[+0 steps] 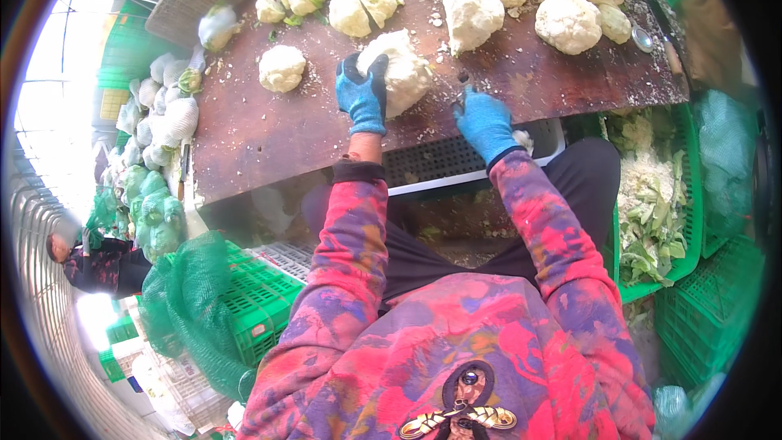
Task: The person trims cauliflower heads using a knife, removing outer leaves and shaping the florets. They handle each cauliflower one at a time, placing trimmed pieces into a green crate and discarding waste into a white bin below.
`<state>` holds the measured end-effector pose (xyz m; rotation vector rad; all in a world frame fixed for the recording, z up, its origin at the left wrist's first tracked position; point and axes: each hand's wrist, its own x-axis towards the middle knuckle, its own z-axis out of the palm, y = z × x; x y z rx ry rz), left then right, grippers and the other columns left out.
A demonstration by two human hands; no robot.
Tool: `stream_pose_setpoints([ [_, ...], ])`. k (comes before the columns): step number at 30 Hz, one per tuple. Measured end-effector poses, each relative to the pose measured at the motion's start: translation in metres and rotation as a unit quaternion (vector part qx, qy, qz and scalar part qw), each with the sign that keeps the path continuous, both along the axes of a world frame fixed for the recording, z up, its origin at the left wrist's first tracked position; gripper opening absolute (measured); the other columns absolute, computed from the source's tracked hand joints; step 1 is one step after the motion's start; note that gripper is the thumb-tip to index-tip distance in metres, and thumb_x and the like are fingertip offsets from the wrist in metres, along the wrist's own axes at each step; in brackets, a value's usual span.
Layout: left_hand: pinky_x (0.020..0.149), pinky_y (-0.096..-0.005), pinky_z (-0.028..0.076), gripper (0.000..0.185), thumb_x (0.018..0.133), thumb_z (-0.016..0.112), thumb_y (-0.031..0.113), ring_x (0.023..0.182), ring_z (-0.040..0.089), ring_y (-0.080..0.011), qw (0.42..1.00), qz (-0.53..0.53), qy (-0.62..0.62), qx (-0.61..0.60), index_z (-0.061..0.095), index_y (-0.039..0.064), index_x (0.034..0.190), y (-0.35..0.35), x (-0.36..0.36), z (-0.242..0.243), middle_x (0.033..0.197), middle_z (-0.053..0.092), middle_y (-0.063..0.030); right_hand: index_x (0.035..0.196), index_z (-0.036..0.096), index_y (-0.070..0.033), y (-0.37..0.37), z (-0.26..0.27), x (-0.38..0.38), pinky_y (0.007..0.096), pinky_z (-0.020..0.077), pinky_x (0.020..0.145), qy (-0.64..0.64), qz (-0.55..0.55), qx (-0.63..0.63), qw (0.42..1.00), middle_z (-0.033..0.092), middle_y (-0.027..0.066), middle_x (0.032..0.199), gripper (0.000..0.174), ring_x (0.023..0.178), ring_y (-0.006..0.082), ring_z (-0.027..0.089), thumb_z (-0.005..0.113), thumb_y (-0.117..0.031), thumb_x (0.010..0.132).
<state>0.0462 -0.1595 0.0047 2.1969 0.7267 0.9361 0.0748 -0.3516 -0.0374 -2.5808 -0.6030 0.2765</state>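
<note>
My left hand (361, 93), in a blue and black glove, grips the near left side of a large white cauliflower head (404, 76) on the brown work table (244, 159). To its right, my right hand (486, 121), also gloved, is closed around a small dark tool (462, 87); its kind cannot be made out. A cut cauliflower piece with a straight side (471, 15) lies beyond the hands. Left of my left hand sits a small round cauliflower (281, 68), and a split head (363, 7) rests behind the gripped one.
More cauliflower (568, 21) lines the table's far side. A wooden-handled tool (672, 56) lies at the right end, a knife (184, 162) at the left. Below are a white-rimmed crate (449, 182) and a green crate of trimmings (690, 256). Net-wrapped heads (181, 117) and another person (101, 263) are left.
</note>
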Motion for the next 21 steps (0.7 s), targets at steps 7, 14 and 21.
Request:
stream_pose_setpoints([
  [7,0.075,-0.0374,0.044,0.045,0.065,0.070,0.038,0.084,0.057,-0.0310,1.000,-0.020,0.014,0.018,0.061,0.004,0.093,0.012,0.004,-0.006,0.091,0.059,-0.0160,0.091,0.054,-0.007,-0.070,-0.007,0.039,0.0391,0.0489,0.059,-0.071,-0.092,0.182,0.976,0.062,0.0141,0.072,0.023,0.069,0.0300,0.062,0.062,-0.024,0.076],
  [14,0.078,-0.0429,0.042,0.031,0.075,0.060,0.031,0.091,0.053,-0.0317,0.959,-0.023,0.158,0.232,0.061,0.005,0.093,0.016,0.044,0.014,0.097,0.057,-0.0137,0.084,0.059,-0.006,-0.160,0.000,0.092,0.0242,0.0434,0.052,-0.058,-0.278,0.385,0.878,0.060,-0.0007,0.066,0.032,0.056,0.0066,0.051,0.073,-0.032,0.071],
  [21,0.082,-0.0368,0.044,0.031,0.066,0.061,0.007,0.091,0.054,-0.0317,0.740,-0.602,0.137,0.265,0.059,0.006,0.098,-0.097,-0.046,-0.031,0.098,0.056,-0.0122,0.079,0.057,-0.005,-0.178,0.022,0.091,0.0222,0.0368,0.037,0.048,-0.349,0.542,0.763,0.052,-0.0007,0.055,0.015,0.042,0.0066,0.047,0.067,-0.016,0.076],
])
